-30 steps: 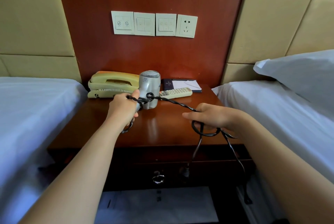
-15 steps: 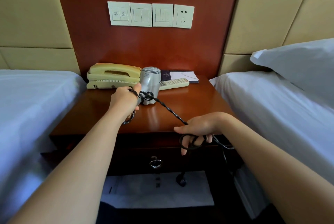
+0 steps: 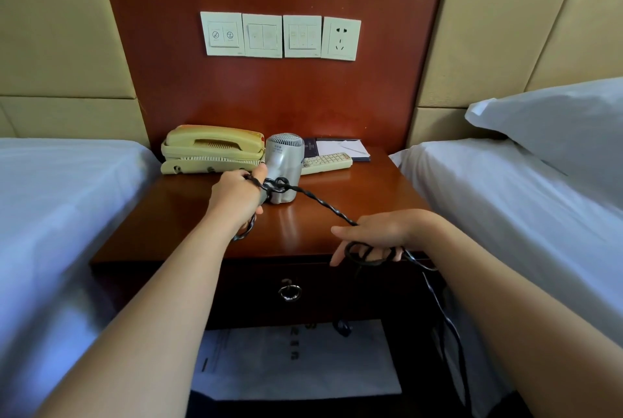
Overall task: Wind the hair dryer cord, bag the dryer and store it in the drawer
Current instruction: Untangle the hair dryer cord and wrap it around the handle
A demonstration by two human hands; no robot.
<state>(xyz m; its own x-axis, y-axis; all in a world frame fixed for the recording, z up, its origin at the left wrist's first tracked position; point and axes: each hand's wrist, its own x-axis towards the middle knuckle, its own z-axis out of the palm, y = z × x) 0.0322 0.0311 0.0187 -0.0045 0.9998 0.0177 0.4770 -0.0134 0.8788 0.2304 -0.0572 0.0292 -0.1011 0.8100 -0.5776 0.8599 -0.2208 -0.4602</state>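
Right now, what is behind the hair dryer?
A remote control and a dark folder with notepaper; the hair dryer hides the remote's left end. A telephone stands left of the dryer.

hair dryer [image 3: 283,161] silver | cord [image 3: 320,203] black | telephone [image 3: 212,144] cream | drawer [image 3: 256,289] seemingly dark-brown

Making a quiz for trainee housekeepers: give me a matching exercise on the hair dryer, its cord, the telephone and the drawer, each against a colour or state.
Things:
1 hair dryer
2 cord
3 telephone
4 drawer

States:
A shut
B black, twisted
C silver, grille up
D cream-yellow

Pairs: 1-C; 2-B; 3-D; 4-A.
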